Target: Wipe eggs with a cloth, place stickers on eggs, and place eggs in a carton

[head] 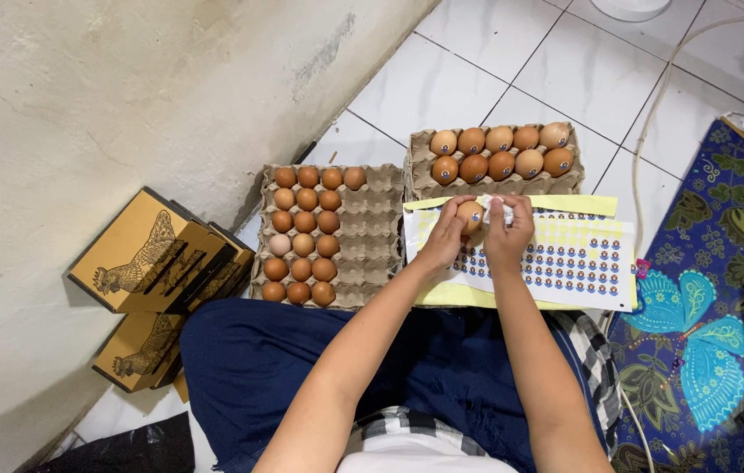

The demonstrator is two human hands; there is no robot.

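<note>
My left hand point(447, 236) holds a brown egg point(470, 215) with a round sticker on it, above a sheet of round stickers point(578, 258). My right hand point(509, 229) touches the egg's right side and pinches a bit of white paper point(494, 206). A grey egg tray point(363, 236) at the left holds several brown eggs in its left columns. A second tray point(499, 184) beyond the sheet holds two rows of stickered eggs point(500, 151).
Tan cardboard boxes with a hen drawing point(148, 254) are stacked against the wall at the left. A patterned blue mat with a butterfly point(705, 315) lies at the right. A white cable point(652, 114) runs over the white floor tiles.
</note>
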